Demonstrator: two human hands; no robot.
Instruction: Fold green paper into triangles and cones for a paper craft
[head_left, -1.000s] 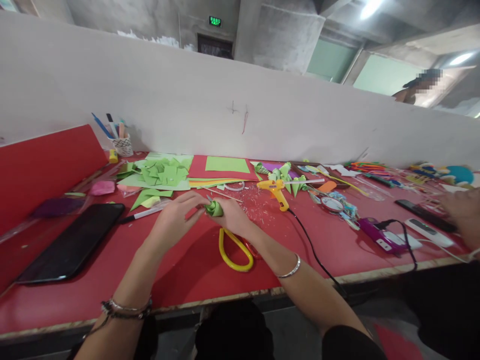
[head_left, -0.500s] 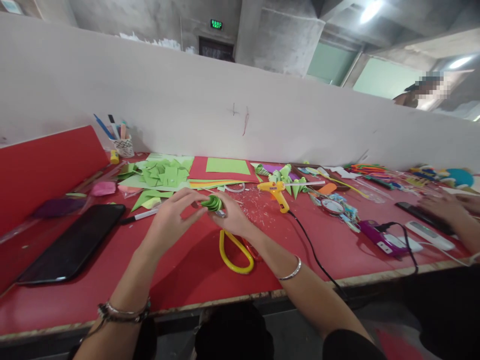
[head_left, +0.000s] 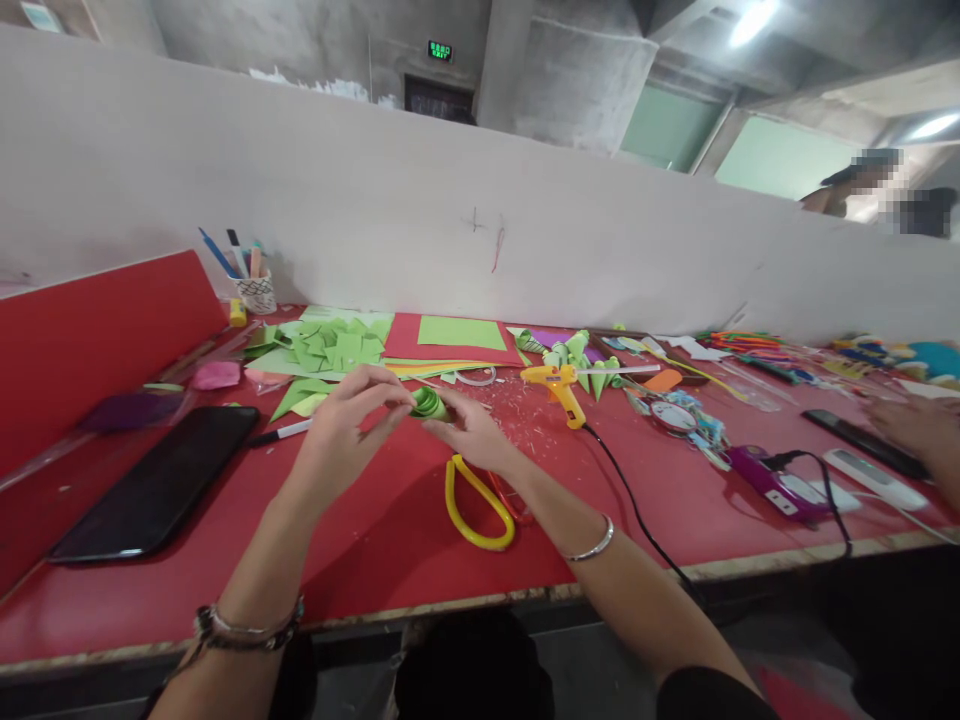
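Note:
Between my two hands is a rolled green paper cone point(head_left: 429, 404), its coiled layers facing up and its lower part hidden by my fingers. My left hand point(head_left: 358, 412) pinches its left edge with thumb and fingertips. Around its right side my right hand point(head_left: 466, 428) is closed. Below the hands, a yellow looped handle point(head_left: 480, 535) lies on the red tabletop point(head_left: 375, 530). A yellow hot glue gun point(head_left: 559, 388) rests to the right of my right hand, with a clear stick in its back and a black cord.
Cut green paper pieces point(head_left: 337, 342) lie behind my left hand, several rolled green cones point(head_left: 577, 352) behind the glue gun. A black phone point(head_left: 161, 480) is at left, a purple power strip point(head_left: 776, 482) at right. Another person's hand point(head_left: 911, 430) is at the far right.
The whole view has shifted slightly. My fingers have moved a little on the green paper cone, which both hands still hold. The other person's hand has moved right.

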